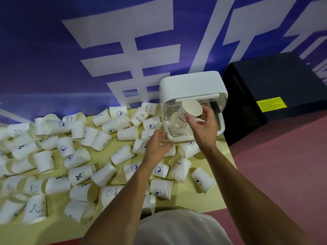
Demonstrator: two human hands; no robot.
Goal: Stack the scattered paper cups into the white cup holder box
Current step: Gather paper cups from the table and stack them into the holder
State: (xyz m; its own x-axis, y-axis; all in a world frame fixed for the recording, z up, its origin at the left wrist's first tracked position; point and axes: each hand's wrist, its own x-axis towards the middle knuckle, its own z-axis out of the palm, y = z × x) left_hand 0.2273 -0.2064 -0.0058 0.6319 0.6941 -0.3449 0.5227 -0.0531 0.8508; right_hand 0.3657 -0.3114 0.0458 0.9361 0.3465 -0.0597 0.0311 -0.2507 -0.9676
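Note:
The white cup holder box (191, 84) stands at the table's far right with its clear lid raised. Inside it, a stack of nested paper cups (178, 124) rises from the slatted floor. My right hand (203, 128) holds a white "HELLO" paper cup (190, 110) tilted over that stack, mouth facing up and away. My left hand (157, 145) hovers just left of the box's front corner, fingers curled and apart, holding nothing. Several printed paper cups (79, 175) lie scattered on their sides across the yellow table (203, 200).
A black box (276, 85) with a yellow label stands right of the holder. A blue wall with white lettering (123, 50) backs the table. Reddish floor (283, 156) lies to the right. Cups crowd the table's left and middle.

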